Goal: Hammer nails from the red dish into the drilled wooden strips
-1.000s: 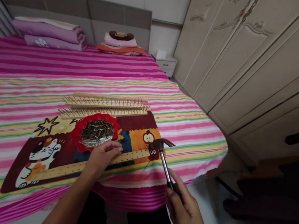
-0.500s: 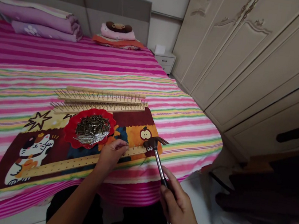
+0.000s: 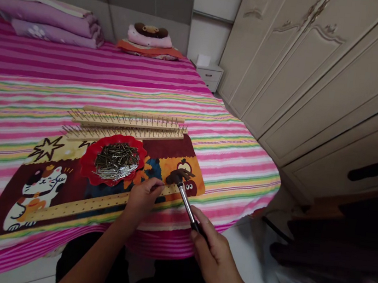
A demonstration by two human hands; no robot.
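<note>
My right hand [image 3: 211,253] is wrapped round the black grip of a claw hammer [image 3: 185,202]. The hammer's dark head hangs over the right part of a long wooden strip [image 3: 85,204] dotted with small holes. Close to the head, my left hand [image 3: 143,196] rests on the strip with thumb and forefinger pinched together. Whatever is between those fingertips is too small to make out. Just behind my left hand, a red scalloped bowl [image 3: 87,167] holds many loose nails [image 3: 116,162].
Wooden strips bristling with upright nails [image 3: 131,129] lie behind the bowl. Under the work is a patterned mat [image 3: 74,177] on a bed with a striped cover [image 3: 236,152]. Folded bedding [image 3: 58,20] is stacked by the headboard. A wardrobe [image 3: 287,80] stands at right.
The hammer head has moved left and slightly up, closer to my left fingertips, with my right hand shifting left too. My left hand stays pinched at the strip.
</note>
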